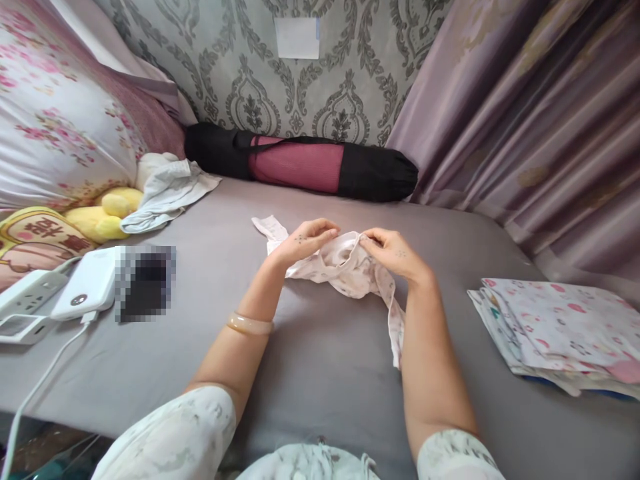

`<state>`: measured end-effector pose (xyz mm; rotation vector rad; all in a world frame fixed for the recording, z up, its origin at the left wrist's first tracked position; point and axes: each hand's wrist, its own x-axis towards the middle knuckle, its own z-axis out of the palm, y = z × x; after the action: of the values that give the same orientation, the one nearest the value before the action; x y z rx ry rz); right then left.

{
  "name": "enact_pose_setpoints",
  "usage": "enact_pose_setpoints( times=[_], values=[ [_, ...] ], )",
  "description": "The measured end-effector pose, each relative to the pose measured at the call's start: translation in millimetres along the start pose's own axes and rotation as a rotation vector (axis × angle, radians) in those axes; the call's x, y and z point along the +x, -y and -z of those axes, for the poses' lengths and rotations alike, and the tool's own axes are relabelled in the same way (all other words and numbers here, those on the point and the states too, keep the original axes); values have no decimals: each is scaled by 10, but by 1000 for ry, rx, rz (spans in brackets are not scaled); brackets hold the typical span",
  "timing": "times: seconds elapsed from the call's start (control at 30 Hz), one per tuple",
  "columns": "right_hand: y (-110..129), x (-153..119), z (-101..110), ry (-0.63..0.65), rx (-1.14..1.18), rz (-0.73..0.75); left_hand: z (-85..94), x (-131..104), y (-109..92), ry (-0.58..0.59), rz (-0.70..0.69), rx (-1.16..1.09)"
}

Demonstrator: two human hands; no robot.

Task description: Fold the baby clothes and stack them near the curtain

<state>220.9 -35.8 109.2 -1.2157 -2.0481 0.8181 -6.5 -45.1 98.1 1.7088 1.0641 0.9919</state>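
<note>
A small, pale pink baby garment [350, 275] with a faint print lies bunched on the grey sheet, its round neck opening facing up toward me. My left hand [313, 239] pinches the left side of that neckline, fingers bent over the edge. On the opposite side, my right hand [393, 251] grips the neckline between thumb and fingers. One sleeve sticks out past my left wrist, and another narrow piece of the cloth hangs down beside my right forearm. The fingertips of both hands are partly hidden by the fabric.
Folded printed cloths [565, 327] are stacked at the right. At the left are a white power bank [85, 287], a power strip [30, 293] and a cable. A crumpled light cloth [167, 193] rests by a yellow plush toy [107, 210]. Against the wall lies a black-and-pink bag [300, 163].
</note>
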Motion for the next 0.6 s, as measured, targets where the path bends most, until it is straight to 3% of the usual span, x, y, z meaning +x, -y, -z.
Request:
enact_pose_setpoints(
  times=[0.2, 0.37, 0.6],
  values=[
    [-207, -9, 105, -143, -50, -77, 220, -89, 15, 115, 97, 179],
    [-270, -16, 126, -184, -27, -88, 250, -97, 21, 184, 121, 280],
    [-404, -15, 113, -187, 60, -71, 218, -83, 119, 65, 152, 301]
  ],
)
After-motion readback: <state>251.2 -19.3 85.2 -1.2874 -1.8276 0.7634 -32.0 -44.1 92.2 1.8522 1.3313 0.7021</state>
